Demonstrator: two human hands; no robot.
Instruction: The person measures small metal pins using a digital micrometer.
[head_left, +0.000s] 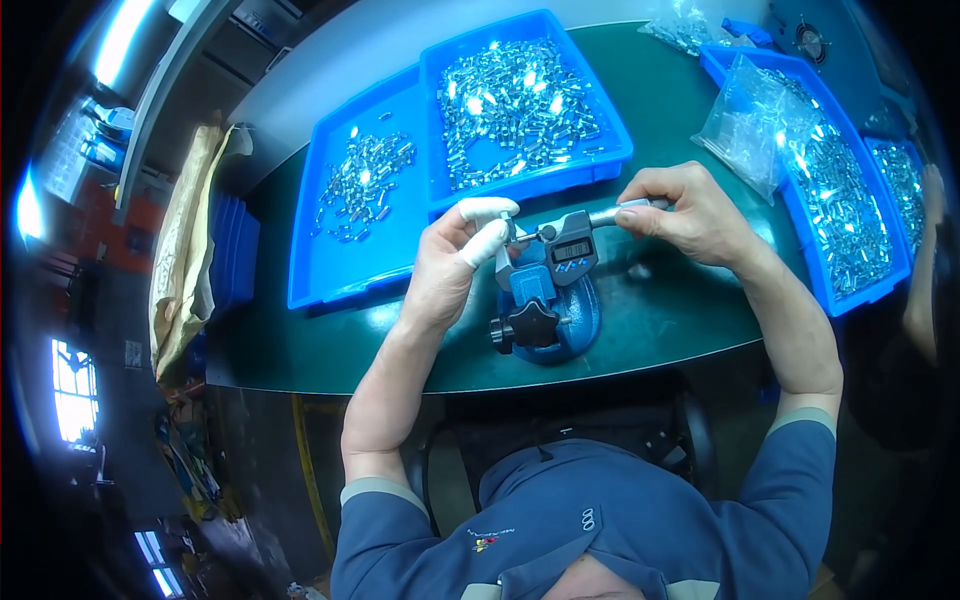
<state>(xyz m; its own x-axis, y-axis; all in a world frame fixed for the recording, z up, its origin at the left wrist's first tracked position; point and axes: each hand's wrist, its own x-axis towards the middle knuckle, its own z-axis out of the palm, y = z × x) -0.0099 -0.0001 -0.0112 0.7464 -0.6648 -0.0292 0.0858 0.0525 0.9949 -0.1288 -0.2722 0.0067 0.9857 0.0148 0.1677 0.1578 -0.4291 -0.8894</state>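
Observation:
A digital micrometer with a small display is clamped in a blue stand that has a black star-shaped knob. My left hand, with white finger covers on its thumb and a finger, pinches a small shiny metal piece at the micrometer's measuring gap. Whether both measuring faces touch the piece is too small to tell. On the other side, thumb and fingers of my right hand are closed round the micrometer's thimble.
Behind the micrometer, a blue tray is heaped with small metal pieces; another blue tray to its left holds fewer. More filled blue trays and a clear plastic bag lie right on the green table. Brown paper stands left.

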